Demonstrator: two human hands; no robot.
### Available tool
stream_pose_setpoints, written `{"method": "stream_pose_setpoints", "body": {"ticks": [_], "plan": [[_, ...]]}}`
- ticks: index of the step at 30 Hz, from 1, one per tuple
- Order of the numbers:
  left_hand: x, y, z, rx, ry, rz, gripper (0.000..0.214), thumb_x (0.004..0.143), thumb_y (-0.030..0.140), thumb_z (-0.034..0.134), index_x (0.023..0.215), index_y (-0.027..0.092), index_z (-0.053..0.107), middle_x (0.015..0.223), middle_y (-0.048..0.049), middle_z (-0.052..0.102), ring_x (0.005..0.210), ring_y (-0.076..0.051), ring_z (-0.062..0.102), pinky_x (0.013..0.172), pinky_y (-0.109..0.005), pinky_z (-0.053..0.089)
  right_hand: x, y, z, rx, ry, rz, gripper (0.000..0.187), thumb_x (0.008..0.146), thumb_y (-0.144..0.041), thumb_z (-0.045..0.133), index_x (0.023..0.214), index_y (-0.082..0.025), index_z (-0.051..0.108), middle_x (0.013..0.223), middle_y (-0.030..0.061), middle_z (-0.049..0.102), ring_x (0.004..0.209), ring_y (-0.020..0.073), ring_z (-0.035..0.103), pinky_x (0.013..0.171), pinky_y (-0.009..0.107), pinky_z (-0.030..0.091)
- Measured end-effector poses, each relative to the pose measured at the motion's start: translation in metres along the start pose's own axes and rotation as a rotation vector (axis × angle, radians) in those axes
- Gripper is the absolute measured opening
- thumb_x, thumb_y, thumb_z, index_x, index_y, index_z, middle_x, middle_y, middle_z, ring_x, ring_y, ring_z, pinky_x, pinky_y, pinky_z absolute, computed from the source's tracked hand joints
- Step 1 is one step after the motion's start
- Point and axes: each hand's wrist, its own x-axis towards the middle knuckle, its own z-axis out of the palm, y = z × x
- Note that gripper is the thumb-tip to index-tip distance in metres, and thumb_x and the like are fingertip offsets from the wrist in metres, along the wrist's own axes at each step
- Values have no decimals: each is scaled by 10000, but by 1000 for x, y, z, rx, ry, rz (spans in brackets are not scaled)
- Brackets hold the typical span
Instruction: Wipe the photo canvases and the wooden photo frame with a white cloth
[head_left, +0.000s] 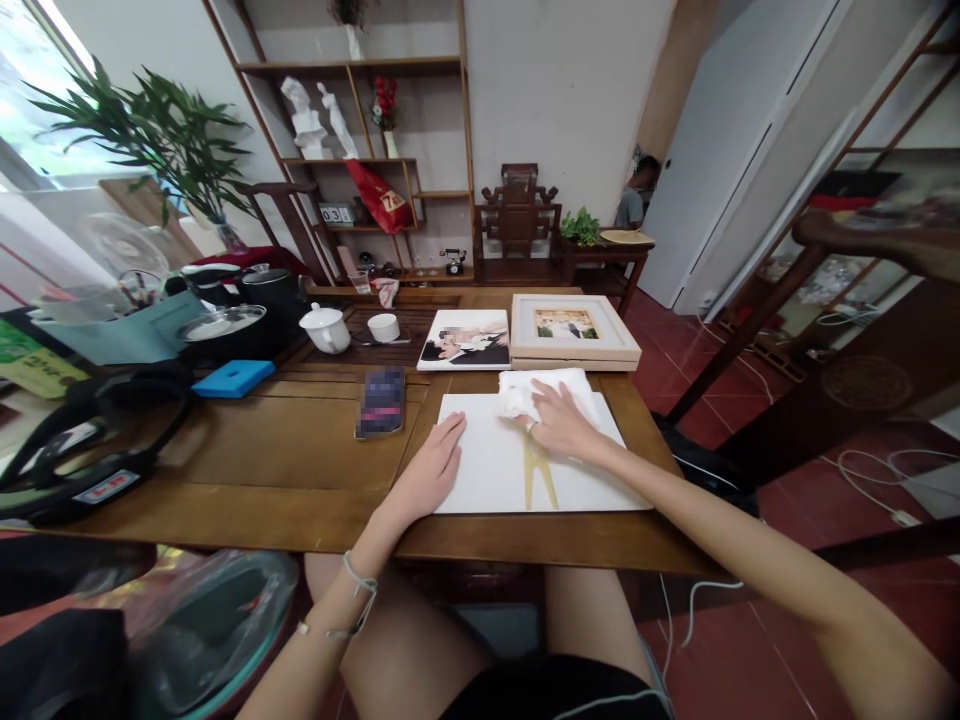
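A white board [487,470] with a yellowish mark lies flat on the wooden table [300,470] in front of me. My left hand [431,470] rests flat on its left edge, fingers stretched out. My right hand [559,420] presses down on a white cloth [540,388] at the board's far edge, fingers spread over it. Just behind the cloth lie a framed picture [574,330] and an unframed photo print [465,340].
A phone [381,402] lies left of the board. Farther left are a blue pad [232,378], a white teapot [326,328], a cup [383,327], black pots and headphones [82,450]. Shelves and a chair stand behind; a person sits at the back right.
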Motion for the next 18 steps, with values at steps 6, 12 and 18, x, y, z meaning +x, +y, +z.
{"method": "stream_pose_setpoints", "body": {"ticks": [6,12,18], "plan": [[0,-6,2,-12,8,7,475,964,281,290,1401,136,408,1495,-141,377,1417,-246,297,1183,-474,206,-6,-26,22,-105,-49,-323,464,917,-386,424,1317,-183,545,1487,72,398,1426,325,169,1140,592,36],[0,-5,2,-4,5,18,475,972,285,296,1422,161,380,1514,-120,351,1421,-234,285,1185,-468,201,-22,-6,20,-131,4,-255,489,898,-331,451,1349,-153,511,1452,111,444,1415,277,230,1150,513,135],[-1,-5,2,-21,8,14,479,972,281,287,1417,135,389,1511,-132,351,1423,-236,279,1188,-476,186,-1,-28,5,-188,13,-76,527,882,-326,463,1315,-33,526,1441,195,430,1387,395,249,1124,581,161]]}}
